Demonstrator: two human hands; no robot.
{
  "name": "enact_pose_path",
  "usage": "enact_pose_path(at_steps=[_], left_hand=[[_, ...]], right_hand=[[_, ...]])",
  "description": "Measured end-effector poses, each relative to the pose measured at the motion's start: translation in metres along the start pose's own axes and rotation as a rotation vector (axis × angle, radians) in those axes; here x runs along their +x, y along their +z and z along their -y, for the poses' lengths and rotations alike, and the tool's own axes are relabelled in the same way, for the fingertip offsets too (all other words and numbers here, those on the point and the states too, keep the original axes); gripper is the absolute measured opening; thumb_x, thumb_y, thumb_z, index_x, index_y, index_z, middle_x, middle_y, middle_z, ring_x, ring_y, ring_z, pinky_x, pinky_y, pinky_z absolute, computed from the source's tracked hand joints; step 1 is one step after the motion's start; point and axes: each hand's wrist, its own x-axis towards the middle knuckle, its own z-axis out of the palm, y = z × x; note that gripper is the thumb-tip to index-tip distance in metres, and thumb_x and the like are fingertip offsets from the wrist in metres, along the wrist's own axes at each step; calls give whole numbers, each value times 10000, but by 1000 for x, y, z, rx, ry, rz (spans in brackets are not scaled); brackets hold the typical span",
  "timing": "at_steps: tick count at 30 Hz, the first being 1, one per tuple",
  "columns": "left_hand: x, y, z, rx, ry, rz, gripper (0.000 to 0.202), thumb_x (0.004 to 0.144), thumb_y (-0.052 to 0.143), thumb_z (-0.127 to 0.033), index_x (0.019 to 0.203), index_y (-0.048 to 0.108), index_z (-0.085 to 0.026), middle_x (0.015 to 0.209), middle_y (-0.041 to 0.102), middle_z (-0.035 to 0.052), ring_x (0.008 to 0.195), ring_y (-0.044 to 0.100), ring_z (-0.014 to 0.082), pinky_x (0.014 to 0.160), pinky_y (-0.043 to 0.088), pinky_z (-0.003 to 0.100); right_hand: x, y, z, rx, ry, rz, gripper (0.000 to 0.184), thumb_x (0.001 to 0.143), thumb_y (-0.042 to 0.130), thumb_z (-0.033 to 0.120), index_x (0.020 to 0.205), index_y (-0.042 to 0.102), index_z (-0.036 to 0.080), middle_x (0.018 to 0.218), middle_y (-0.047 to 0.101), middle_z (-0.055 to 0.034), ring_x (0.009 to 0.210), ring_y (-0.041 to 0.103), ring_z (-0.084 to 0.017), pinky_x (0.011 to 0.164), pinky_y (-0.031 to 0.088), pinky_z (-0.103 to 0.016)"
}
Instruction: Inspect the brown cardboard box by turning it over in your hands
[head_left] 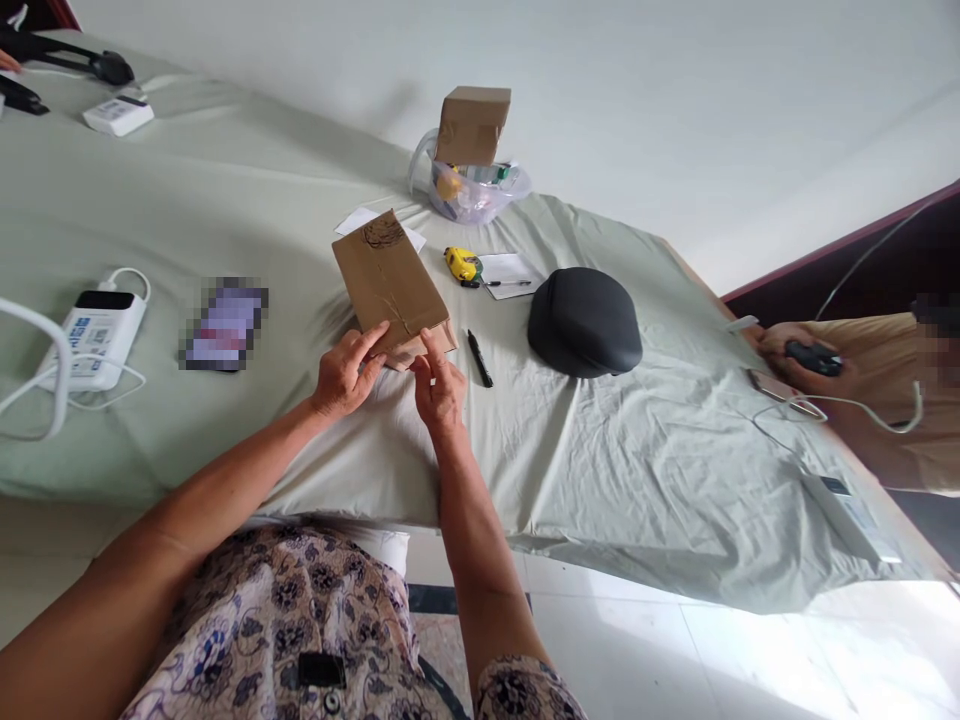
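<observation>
A brown cardboard box with dark scribbles near its far end sits on the green cloth in front of me. My left hand grips its near left corner, index finger on top and thumb against the near side. At the near right corner, my right hand presses its index finger on the top edge, with the other fingers curled at the front face. White paper shows partly from behind the box. Just right of my right hand lies a black marker pen.
Beyond are a yellow tape measure, a notepad with a pen and a clear basket bearing another box. A black case lies right; a phone and white power bank left. Another person's hand holds something dark.
</observation>
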Motion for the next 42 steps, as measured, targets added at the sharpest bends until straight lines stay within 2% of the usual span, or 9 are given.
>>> enact_pose_path(at_steps=[6, 9, 14, 17, 22, 27, 31, 36, 42], left_hand=[[0, -1, 0, -16, -25, 12, 533, 1080, 355, -520, 1406, 599, -176, 928, 684, 80, 811, 675, 187, 784, 562, 308], [0, -1, 0, -17, -15, -7, 526, 1083, 348, -505, 1389, 610, -167, 980, 707, 98, 855, 688, 194, 804, 568, 311], [-1, 1, 4, -12, -16, -51, 527, 1079, 344, -498, 1377, 625, -166, 979, 707, 90, 748, 648, 166, 777, 558, 304], [0, 1, 9, -3, -34, -107, 511, 1075, 361, -483, 1370, 640, -172, 926, 680, 80, 739, 629, 175, 774, 551, 317], [3, 1, 12, 38, -50, -186, 520, 1064, 368, -499, 1308, 680, -163, 929, 674, 102, 888, 656, 225, 816, 556, 347], [4, 0, 11, 7, -207, -163, 657, 1035, 333, -657, 1308, 659, -157, 919, 715, 90, 781, 662, 195, 790, 550, 322], [3, 1, 14, -81, -327, -90, 761, 996, 382, -724, 1495, 482, -158, 1162, 752, 144, 784, 706, 195, 705, 543, 299], [1, 5, 21, -297, -453, -51, 722, 996, 422, -720, 1460, 458, -168, 950, 762, 98, 675, 720, 192, 602, 554, 283], [2, 9, 20, -505, -531, -112, 708, 947, 439, -800, 1314, 491, -196, 914, 748, 76, 623, 726, 175, 583, 603, 283]], right_hand=[[3, -6, 1, 32, 86, -99, 531, 1036, 458, 449, 1516, 515, 230, 804, 766, -40, 703, 695, -172, 742, 603, -324], [5, -7, -1, 34, 188, -144, 543, 1021, 470, 467, 1501, 541, 222, 793, 759, -27, 694, 692, -167, 715, 582, -316], [9, -10, -6, 38, 305, -245, 502, 970, 527, 561, 1267, 727, 208, 852, 770, -45, 660, 640, -150, 702, 536, -305], [10, -12, -11, 62, 391, -276, 470, 948, 553, 587, 1097, 777, 202, 760, 722, -18, 631, 583, -137, 673, 490, -286], [13, -15, -28, 63, 537, -280, 511, 898, 565, 660, 831, 727, 180, 554, 541, 44, 548, 484, -110, 575, 367, -243], [14, -12, -35, 167, 676, -190, 565, 866, 521, 711, 842, 678, 168, 652, 656, 11, 496, 524, -91, 545, 404, -240], [13, -8, -27, 268, 625, -175, 555, 849, 563, 723, 878, 641, 175, 693, 661, 16, 576, 633, -111, 604, 478, -245], [13, -4, -22, 415, 512, -224, 560, 849, 573, 758, 957, 564, 209, 691, 617, 51, 582, 632, -103, 590, 490, -242], [13, -1, -23, 507, 485, -184, 544, 828, 623, 746, 945, 563, 218, 659, 598, 58, 559, 604, -99, 555, 461, -235]])
